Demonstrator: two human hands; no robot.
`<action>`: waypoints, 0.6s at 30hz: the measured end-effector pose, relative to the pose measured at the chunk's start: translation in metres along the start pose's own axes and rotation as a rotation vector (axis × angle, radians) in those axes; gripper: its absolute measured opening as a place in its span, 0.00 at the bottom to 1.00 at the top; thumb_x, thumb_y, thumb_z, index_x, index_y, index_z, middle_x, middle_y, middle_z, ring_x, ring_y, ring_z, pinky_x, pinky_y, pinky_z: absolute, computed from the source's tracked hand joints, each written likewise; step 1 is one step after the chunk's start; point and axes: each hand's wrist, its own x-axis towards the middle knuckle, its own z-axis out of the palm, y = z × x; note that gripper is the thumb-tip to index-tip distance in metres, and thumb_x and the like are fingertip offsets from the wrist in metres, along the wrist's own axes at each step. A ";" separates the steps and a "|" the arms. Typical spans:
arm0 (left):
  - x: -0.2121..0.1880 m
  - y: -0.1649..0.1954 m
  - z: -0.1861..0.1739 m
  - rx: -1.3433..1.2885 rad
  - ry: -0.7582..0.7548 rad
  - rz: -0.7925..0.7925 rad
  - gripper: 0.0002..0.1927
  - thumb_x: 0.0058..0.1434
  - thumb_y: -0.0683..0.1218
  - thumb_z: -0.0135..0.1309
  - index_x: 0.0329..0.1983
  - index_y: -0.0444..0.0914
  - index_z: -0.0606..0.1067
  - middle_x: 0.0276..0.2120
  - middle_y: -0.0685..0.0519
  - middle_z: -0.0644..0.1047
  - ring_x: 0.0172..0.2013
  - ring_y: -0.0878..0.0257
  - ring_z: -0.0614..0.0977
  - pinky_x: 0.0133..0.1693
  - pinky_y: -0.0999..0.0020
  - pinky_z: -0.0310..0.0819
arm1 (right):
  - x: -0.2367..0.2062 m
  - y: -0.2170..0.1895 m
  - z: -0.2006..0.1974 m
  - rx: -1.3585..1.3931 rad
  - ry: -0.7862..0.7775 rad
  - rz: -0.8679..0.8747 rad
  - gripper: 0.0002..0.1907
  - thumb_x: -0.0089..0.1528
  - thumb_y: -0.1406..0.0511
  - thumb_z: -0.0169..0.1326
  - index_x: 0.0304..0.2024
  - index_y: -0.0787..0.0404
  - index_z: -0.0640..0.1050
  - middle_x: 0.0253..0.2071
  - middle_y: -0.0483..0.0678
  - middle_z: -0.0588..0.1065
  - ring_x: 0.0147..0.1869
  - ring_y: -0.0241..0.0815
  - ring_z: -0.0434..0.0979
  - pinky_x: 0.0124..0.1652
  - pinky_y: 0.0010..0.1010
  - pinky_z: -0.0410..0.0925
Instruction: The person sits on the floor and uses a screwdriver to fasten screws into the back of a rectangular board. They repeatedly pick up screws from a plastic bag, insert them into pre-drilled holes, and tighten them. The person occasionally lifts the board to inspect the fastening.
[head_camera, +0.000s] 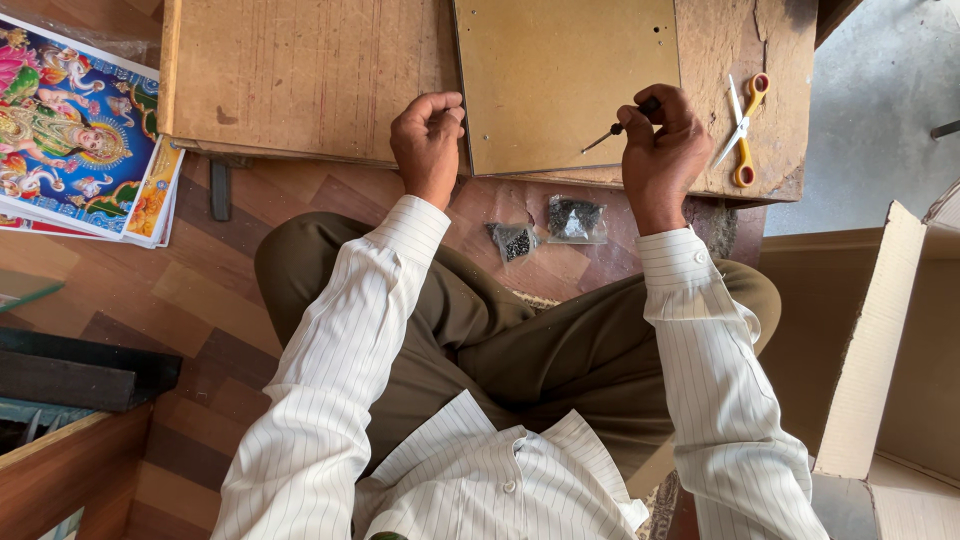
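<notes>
Patterned wooden flooring (200, 300) in brown and reddish blocks spreads under us, and we sit cross-legged on it before a low, worn wooden work board (300, 80). On that board lies a flat tan hardboard backing panel (565, 70), square-cornered, with a few small holes showing near its edges. Our right hand (662, 140) is closed around the dark handle of a thin metal-shafted screwdriver (615, 130), its tip angled down and left toward the panel's lower right part; whether the tip touches the surface, we cannot tell. Our left hand (428, 140) is curled into a loose fist at the panel's lower left corner, and we cannot tell whether it pinches anything small. Judging from this, we are in the middle of working along the panel's lower edge: no fitting or screw head is plainly visible on it, so most of the fixing looks still to do. Two small clear plastic bags of dark hardware (548, 230) lie on the floor between our knees and the board. Orange-handled scissors (742, 125) rest on the board's right end, colourful printed pictures (75, 130) are stacked at left, and an open cardboard box (880, 340) stands at right.
</notes>
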 end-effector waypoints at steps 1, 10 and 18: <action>0.000 0.000 0.000 0.002 0.003 0.005 0.06 0.61 0.36 0.57 0.40 0.32 0.82 0.32 0.54 0.83 0.31 0.70 0.82 0.35 0.73 0.81 | -0.001 0.001 0.000 -0.028 0.006 0.005 0.10 0.61 0.77 0.67 0.40 0.65 0.79 0.32 0.43 0.80 0.36 0.29 0.78 0.34 0.21 0.70; -0.001 -0.002 -0.001 0.024 -0.001 0.007 0.06 0.62 0.36 0.57 0.40 0.33 0.81 0.30 0.54 0.82 0.30 0.69 0.81 0.34 0.72 0.80 | -0.002 -0.003 0.005 0.012 0.096 0.075 0.15 0.62 0.68 0.71 0.36 0.63 0.75 0.29 0.45 0.79 0.31 0.31 0.80 0.30 0.23 0.70; 0.002 -0.004 -0.001 -0.021 -0.006 0.009 0.06 0.61 0.36 0.57 0.40 0.32 0.81 0.30 0.54 0.82 0.29 0.70 0.80 0.34 0.73 0.79 | -0.003 -0.009 -0.006 -0.186 -0.057 -0.288 0.20 0.70 0.70 0.58 0.64 0.67 0.73 0.41 0.54 0.80 0.39 0.40 0.81 0.36 0.24 0.74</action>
